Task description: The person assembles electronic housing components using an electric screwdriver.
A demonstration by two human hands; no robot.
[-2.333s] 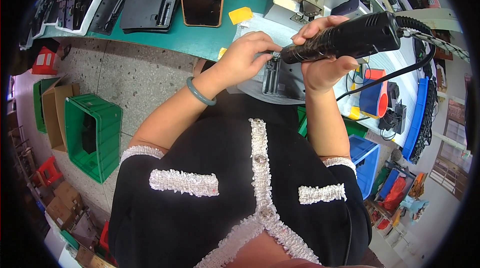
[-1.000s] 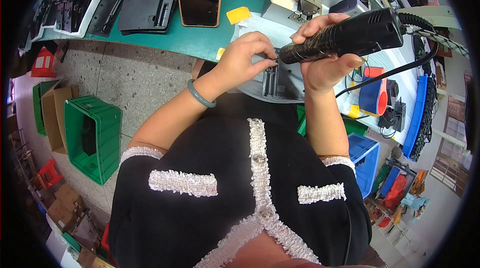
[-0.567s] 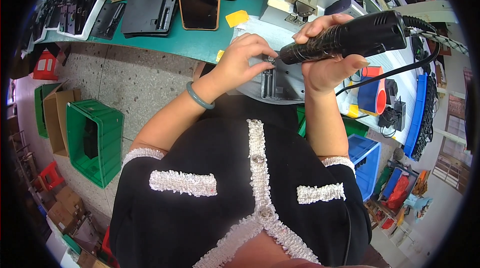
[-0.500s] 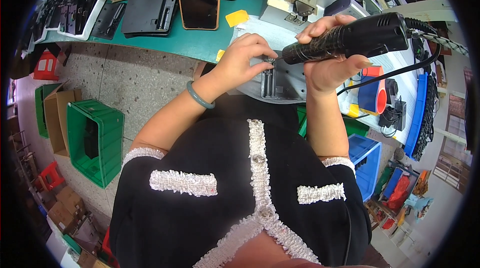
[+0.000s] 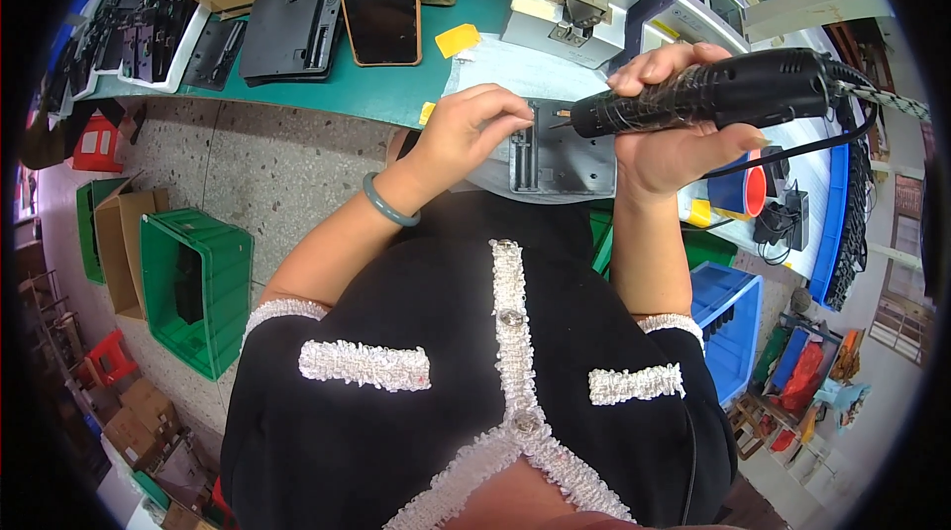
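In my right hand (image 5: 659, 124) is a black electric screwdriver (image 5: 703, 94), held level with its short bit to the left. A black plastic housing (image 5: 580, 159) with a long slot along its left side lies on the table's near edge, below the bit. My left hand (image 5: 471, 134) is at the upper end of that slot, thumb and forefinger pinched close together. Whatever is between those fingertips is too small to make out. The bit is just right of them, apart from the fingers.
Behind the housing stands a white screw feeder (image 5: 584, 5). A phone (image 5: 381, 5) in an orange case and a flat black device (image 5: 287, 35) are to the left. A blue-and-red cylinder (image 5: 738, 183) and a blue tray (image 5: 842, 213) are at right. Green crates (image 5: 203, 292) stand on the floor.
The screwdriver has moved slightly right, and its bit now shows. My left fingertips have drawn closer together and moved a little left, uncovering more of the housing.
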